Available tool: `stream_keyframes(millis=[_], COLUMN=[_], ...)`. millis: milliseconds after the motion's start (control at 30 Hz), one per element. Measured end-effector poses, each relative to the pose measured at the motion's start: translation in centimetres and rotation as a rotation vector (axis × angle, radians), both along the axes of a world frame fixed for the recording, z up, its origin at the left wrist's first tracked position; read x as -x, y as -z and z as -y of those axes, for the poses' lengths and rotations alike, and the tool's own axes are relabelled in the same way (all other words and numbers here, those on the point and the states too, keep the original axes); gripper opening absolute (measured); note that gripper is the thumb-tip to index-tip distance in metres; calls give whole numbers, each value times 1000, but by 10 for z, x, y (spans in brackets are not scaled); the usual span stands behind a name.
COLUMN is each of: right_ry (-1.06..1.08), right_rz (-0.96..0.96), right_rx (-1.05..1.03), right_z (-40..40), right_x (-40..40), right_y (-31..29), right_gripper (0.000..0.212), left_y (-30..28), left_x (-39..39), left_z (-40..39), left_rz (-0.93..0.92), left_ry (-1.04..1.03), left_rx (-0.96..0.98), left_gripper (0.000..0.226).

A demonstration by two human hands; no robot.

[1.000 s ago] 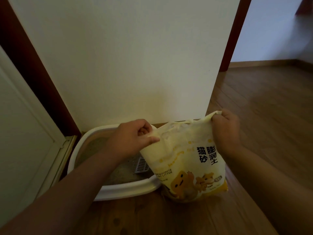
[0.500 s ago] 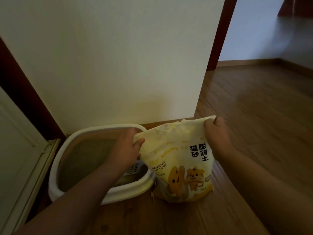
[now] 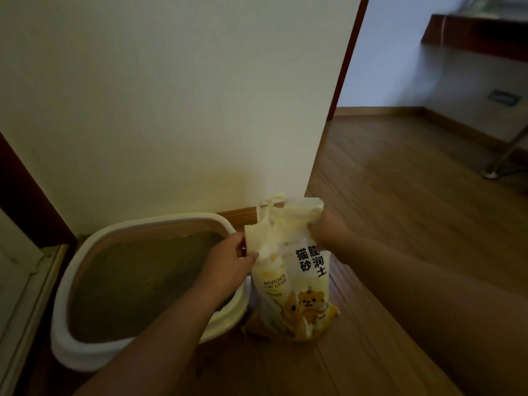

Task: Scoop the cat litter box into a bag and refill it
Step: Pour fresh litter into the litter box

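Observation:
A yellow and white bag of bentonite cat litter (image 3: pixel 297 284) stands upright on the wooden floor, just right of the litter box. My left hand (image 3: pixel 228 261) pinches the bag's upper left edge. My right hand (image 3: pixel 328 230) grips the top right corner, and the bag's top is crumpled between both hands. The white litter box (image 3: pixel 94 238) sits against the wall and holds grey-brown litter (image 3: pixel 137 281). My left forearm crosses over the box's front right corner.
A white wall (image 3: pixel 171 95) rises right behind the box and bag. A white door frame (image 3: pixel 25 281) borders the box on the left. Wooden floor (image 3: pixel 400 210) stretches to the right, with a metal furniture leg (image 3: pixel 503 155) at the far right.
The view swung right and down. My two hands came closer together on the bag's top, bunching it, and the scoop seen in the box before is hidden now.

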State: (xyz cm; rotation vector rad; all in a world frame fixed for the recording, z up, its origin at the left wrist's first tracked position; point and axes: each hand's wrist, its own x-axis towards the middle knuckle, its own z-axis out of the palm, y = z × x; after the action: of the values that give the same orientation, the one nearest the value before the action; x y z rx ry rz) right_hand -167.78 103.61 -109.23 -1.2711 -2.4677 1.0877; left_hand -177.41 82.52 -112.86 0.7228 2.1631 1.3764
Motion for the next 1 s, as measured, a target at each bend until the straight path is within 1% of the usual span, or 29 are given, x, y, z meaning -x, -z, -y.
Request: stream_keyframes(millis=[33,100,133,167,200,233,300,367,400,467,533,600,633,667,767,833,900,1000], right_ry=[-8,-19,-22,-20,-11,5,25,-23,-91,-210,-216,-192,-183,-181,-193,-150,-66,73], right_rz=[2,-2,-9,-33,-69,-111,-184,-225,-195,-82,-42,-57,-84,-111,-206,-214,-258,-323], right_rx=[23,39,31,24,23,20,37,109,107,26,-29,-37,-32,-33,-32,-52,-28,12], right_z=[-1,-5,-9,-15,-20,-24,-29,-32,-34,-40,-49,-56,-59,-62,-68,-75,-85,-101], right_x=[1,0,0,0,-1,-3,-9,-19,-24,-32,-32,-29,-27,-25,-23,-23,-21,-6], right_y=[-2,-3,-1,4,12,20,36,50,57,69,79,86,88,88,92,95,98,103], right_gripper=[13,16,13,11,14,18,28,27,29,33,24,19,19,21,33,35,32,17], left_y=[1,7,10,16,22,28,39,45,49,54,62,68,69,70,79,78,78,74], left_x=[0,0,0,1,0,-1,-4,-5,-5,-6,-6,-6,-6,-7,-8,-9,-5,7], left_z=[-1,-4,-6,-10,-13,-16,-20,-24,-25,-26,-29,-33,-37,-41,-56,-64,-72,-85], left_rz=[37,106,132,149,160,149,41,-76,-102,-112,-117,-58,-21,-4,-77,-97,-104,-87], left_ry=[10,49,65,73,73,78,97,102,105,141,193,209,203,193,114,42,-16,-106], left_rx=[-10,-51,-60,-60,-53,-41,9,49,73,142,214,198,176,159,143,121,104,71], left_gripper=[47,62,69,74,73,69,59,57,59,65,78,88,86,78,40,22,15,12])
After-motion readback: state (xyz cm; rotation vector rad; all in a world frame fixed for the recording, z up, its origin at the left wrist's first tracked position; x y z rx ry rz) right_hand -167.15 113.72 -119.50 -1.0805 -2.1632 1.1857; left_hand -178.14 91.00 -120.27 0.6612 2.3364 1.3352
